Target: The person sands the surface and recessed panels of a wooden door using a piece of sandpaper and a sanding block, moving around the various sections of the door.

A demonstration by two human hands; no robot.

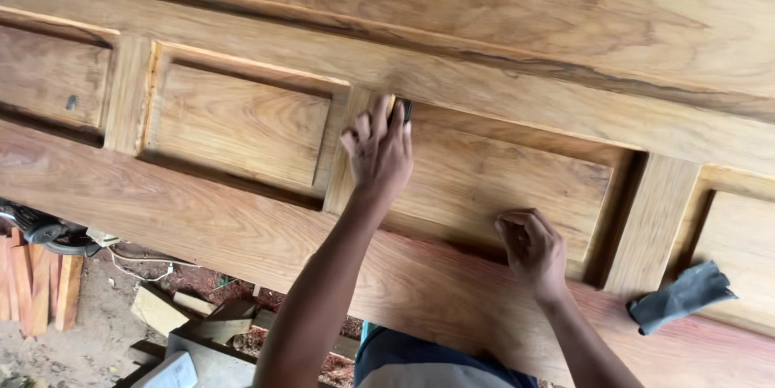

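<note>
A large panelled wooden door (452,41) fills most of the view, lying flat and running from about 9 o'clock to 3 o'clock, its ends and far edge cut off by the frame, so its full outline cannot be seen. Several recessed panels sit between upright rails; the panel at the centre (492,182) is the one under both hands, and a dark grain streak crosses the rail above it. Below the door's near edge, toward 7 o'clock, the ground (89,331) shows dirt, offcut blocks of wood (161,307) and a stack of reddish slats (36,283) cut off by the left edge; a dark power tool (44,230) with a pale cord lies half hidden under the door, too tucked away to identify. At 6 o'clock a strip of the person's blue and pale clothing (420,364) peeks in, mostly out of frame. The left hand (378,150), just left of centre at about 11 o'clock, presses fingers-spread on a small dark object (401,111) at the upper left corner of the central panel; only a sliver of it shows beyond the fingertips, so what it is stays unclear. The right hand (531,249), toward 4 o'clock, is curled into a loose fist resting on the panel's lower edge; whether anything sits inside it cannot be told. At 4 o'clock near the right edge, a crumpled grey piece of abrasive paper or cloth (682,297) lies on the door, well apart from both hands.
</note>
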